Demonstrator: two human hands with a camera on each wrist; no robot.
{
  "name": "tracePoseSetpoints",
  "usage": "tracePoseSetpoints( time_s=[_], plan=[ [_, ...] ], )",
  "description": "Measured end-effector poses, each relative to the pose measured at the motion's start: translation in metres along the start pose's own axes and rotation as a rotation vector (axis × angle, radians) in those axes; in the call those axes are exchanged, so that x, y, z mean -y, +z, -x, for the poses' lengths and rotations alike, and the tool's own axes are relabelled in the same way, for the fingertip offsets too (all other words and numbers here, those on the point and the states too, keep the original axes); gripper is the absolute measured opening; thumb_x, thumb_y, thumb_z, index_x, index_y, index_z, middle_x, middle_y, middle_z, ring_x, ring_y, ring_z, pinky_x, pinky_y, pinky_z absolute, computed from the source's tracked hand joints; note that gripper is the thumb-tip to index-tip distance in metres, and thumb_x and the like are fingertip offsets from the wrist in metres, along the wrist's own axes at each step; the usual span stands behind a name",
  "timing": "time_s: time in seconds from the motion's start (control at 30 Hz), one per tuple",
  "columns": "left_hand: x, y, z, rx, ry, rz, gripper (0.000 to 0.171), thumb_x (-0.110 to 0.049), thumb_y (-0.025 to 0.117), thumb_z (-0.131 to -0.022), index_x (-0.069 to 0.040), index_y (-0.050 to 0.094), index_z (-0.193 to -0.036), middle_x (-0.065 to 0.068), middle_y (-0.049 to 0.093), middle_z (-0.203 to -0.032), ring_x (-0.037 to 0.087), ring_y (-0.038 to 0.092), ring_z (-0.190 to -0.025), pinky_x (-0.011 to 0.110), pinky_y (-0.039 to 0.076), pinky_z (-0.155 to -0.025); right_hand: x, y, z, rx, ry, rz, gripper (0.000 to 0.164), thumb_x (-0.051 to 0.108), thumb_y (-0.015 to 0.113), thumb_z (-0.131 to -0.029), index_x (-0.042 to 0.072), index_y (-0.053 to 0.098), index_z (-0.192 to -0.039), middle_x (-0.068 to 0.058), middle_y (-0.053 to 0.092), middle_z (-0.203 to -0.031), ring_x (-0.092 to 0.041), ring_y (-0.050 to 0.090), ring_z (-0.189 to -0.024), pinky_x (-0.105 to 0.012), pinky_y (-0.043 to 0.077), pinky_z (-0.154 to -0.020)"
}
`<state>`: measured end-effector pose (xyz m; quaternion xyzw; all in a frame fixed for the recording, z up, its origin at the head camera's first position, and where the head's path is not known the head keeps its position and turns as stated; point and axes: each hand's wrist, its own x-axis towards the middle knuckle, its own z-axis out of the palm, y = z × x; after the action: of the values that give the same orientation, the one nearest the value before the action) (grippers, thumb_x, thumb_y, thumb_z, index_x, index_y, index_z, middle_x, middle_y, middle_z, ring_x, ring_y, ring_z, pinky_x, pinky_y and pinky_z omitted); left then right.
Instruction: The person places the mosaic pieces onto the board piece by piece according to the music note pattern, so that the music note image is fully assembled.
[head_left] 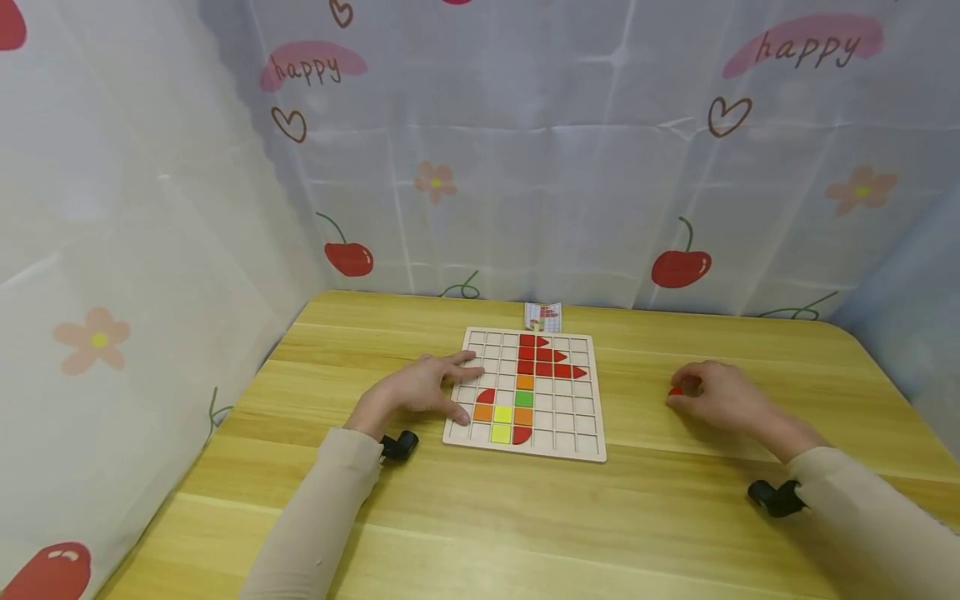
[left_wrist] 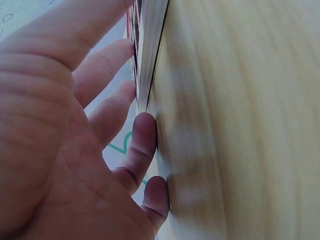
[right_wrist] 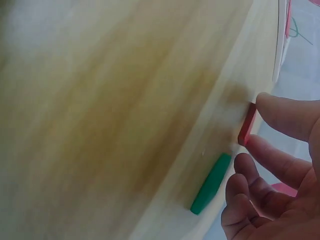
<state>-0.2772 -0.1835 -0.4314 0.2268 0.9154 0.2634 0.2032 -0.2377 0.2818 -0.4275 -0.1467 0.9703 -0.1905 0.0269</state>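
Observation:
A wooden grid board (head_left: 573, 427) lies on the table, with red pieces (head_left: 527, 353) in three rows at its far side and orange, green, yellow and red pieces nearer its front. My left hand (head_left: 420, 385) rests at the board's left edge, fingers spread, with thumb and some fingertips over the grid. Off to the right of the board, my right hand (head_left: 716, 396) pinches a small red piece (right_wrist: 247, 124) between thumb and index finger, low over the table. A green piece (right_wrist: 211, 184) lies by the curled other fingers in the right wrist view; the hand hides it from the head view.
A small printed card (head_left: 555, 325) with a coloured grid picture lies behind the board's far edge. The wooden table (head_left: 525, 533) ends at a patterned curtain (head_left: 510, 225) behind and at the sides. Black wrist cameras (head_left: 776, 498) hang below both sleeves.

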Motion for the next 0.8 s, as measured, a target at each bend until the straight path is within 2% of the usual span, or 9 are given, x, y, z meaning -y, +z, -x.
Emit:
tracePoseSetpoints(
  time_s=[0.27, 0.53, 0.7, 0.8],
  plan=[
    [0.001, 0.001, 0.0, 0.001, 0.007, -0.008, 0.085, -0.043, 0.089, -0.077, -0.035, 0.051, -0.152, -0.011, 0.023, -0.172, 0.04, 0.014, -0.159, 0.063, 0.018, -0.125, 0.002, 0.007, -0.005, 0.029, -0.031, -0.023, 0.028, 0.014, 0.076, -0.091, -0.001, 0.072, -0.114, -0.009, 0.073, -0.098, -0.022, 0.065, -0.086, -0.043, 0.055, -0.077],
    [0.003, 0.0, 0.0, -0.009, -0.008, 0.002, 0.085, -0.042, 0.09, -0.076, -0.037, 0.051, -0.152, -0.015, 0.023, -0.171, 0.037, 0.013, -0.16, 0.061, 0.017, -0.126, 0.013, 0.005, -0.006, 0.101, -0.091, -0.075, 0.036, -0.004, 0.069, -0.087, 0.003, 0.07, -0.123, -0.013, 0.071, -0.114, -0.02, 0.062, -0.09, -0.039, 0.054, -0.079],
    [0.004, 0.0, -0.002, -0.004, 0.0, -0.002, 0.085, -0.042, 0.09, -0.077, -0.037, 0.051, -0.152, -0.014, 0.023, -0.171, 0.035, 0.013, -0.16, 0.06, 0.016, -0.126, 0.019, 0.006, -0.003, 0.065, -0.14, -0.048, 0.047, -0.015, 0.059, -0.082, 0.004, 0.072, -0.122, -0.012, 0.072, -0.118, -0.021, 0.06, -0.093, -0.04, 0.054, -0.082],
    [0.004, 0.0, -0.002, -0.005, 0.005, -0.003, 0.085, -0.042, 0.089, -0.077, -0.037, 0.051, -0.152, -0.014, 0.023, -0.171, 0.035, 0.014, -0.16, 0.06, 0.016, -0.126, 0.019, 0.007, -0.003, 0.041, -0.133, -0.059, 0.042, -0.012, 0.062, -0.082, 0.002, 0.072, -0.121, -0.015, 0.071, -0.117, -0.022, 0.06, -0.093, -0.041, 0.053, -0.08]
  ],
)
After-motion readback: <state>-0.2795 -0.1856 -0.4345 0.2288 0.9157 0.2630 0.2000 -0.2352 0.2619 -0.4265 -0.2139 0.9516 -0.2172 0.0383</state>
